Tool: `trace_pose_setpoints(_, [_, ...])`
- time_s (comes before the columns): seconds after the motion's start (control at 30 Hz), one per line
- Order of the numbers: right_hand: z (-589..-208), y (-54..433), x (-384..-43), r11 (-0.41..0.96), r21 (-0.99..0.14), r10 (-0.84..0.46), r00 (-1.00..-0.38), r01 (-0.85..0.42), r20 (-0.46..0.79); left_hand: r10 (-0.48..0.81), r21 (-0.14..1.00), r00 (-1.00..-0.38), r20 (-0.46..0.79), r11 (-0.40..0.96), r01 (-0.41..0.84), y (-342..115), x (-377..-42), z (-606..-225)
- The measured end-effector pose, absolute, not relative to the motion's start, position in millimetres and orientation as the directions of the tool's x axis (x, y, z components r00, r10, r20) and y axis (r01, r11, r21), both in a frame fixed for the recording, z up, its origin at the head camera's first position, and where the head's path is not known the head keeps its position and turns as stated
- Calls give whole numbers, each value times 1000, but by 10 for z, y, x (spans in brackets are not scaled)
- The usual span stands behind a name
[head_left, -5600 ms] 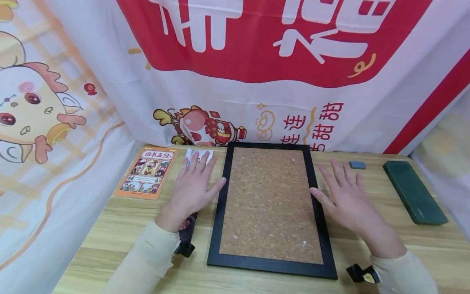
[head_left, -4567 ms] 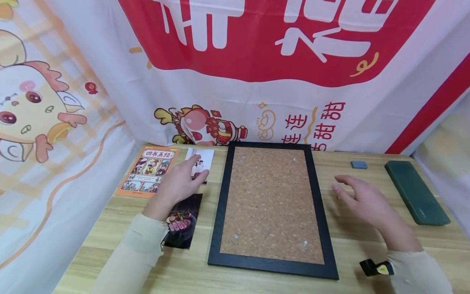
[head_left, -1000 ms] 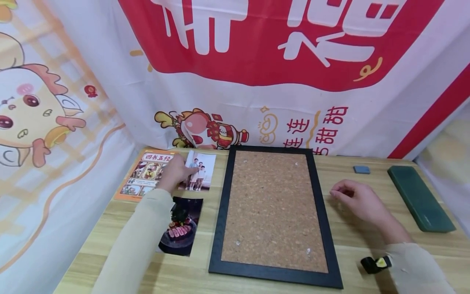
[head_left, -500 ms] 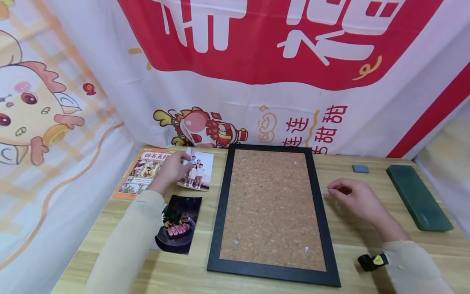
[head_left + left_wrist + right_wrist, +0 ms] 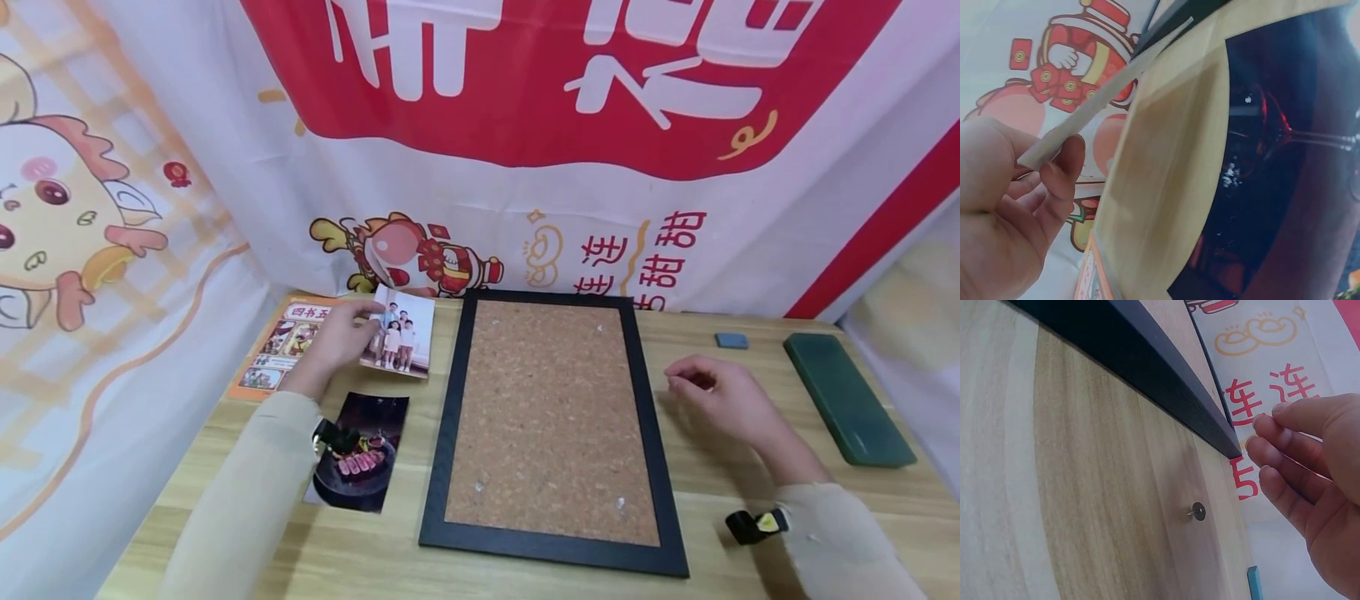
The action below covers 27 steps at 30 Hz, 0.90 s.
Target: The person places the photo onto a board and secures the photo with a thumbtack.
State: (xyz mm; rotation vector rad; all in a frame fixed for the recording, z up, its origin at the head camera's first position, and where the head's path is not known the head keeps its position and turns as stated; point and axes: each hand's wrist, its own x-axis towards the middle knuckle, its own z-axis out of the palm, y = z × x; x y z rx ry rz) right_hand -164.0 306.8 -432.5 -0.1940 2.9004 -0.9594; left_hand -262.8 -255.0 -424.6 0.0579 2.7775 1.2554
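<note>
My left hand [image 5: 333,337] pinches the left edge of a family photo [image 5: 405,337] between thumb and fingers. In the left wrist view the photo [image 5: 1107,97] appears nearly edge-on, raised off the table. Just below it in the head view lies a dark photo of sliced meat on a plate [image 5: 363,467], partly covered by the wrist strap. A black-framed cork board [image 5: 555,417] lies between my hands. To its right hovers my right hand [image 5: 727,396], fingers loosely curled, with nothing visible in them. A thumbtack [image 5: 1198,511] lies on the table near that hand in the right wrist view.
An orange comic-style booklet [image 5: 266,354] lies at the back left, partly behind my left hand. At the back right are a small blue block [image 5: 731,340] and a long dark green case [image 5: 847,400]. A printed cloth [image 5: 487,192] hangs behind the table.
Both hands first lay spread beside the board. My left hand then took the family photo's left edge and has raised it slightly. My right hand's fingers have curled loosely; the board stays put.
</note>
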Motion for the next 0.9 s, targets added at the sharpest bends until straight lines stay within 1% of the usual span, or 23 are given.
trace_pose_setpoints(0.1, [-4299, 3068, -1659, 795, -600, -145, -989, -92, -42, 76, 783, -995, -64, 622, -3, -2534, -2606, -4208])
trace_pose_setpoints(0.3, [-4282, 3055, -1694, 788, -610, -145, -987, -76, -64, 98, 830, -990, -97, 558, -26, -2483, -2556, -4160])
trace_pose_setpoints(0.5, [-4273, 3008, -1728, 777, -624, -153, -986, -79, -66, 118, 818, -985, -125, 574, -35, -2426, -2522, -4142])
trace_pose_setpoints(0.67, [-4257, 2974, -1747, 776, -622, -169, -985, -106, -42, 134, 813, -985, -112, 582, -14, -2367, -2506, -4147])
trace_pose_setpoints(0.9, [-4211, 2925, -1802, 769, -629, -175, -984, -119, -28, 155, 836, -983, -104, 549, -2, -2276, -2517, -4141])
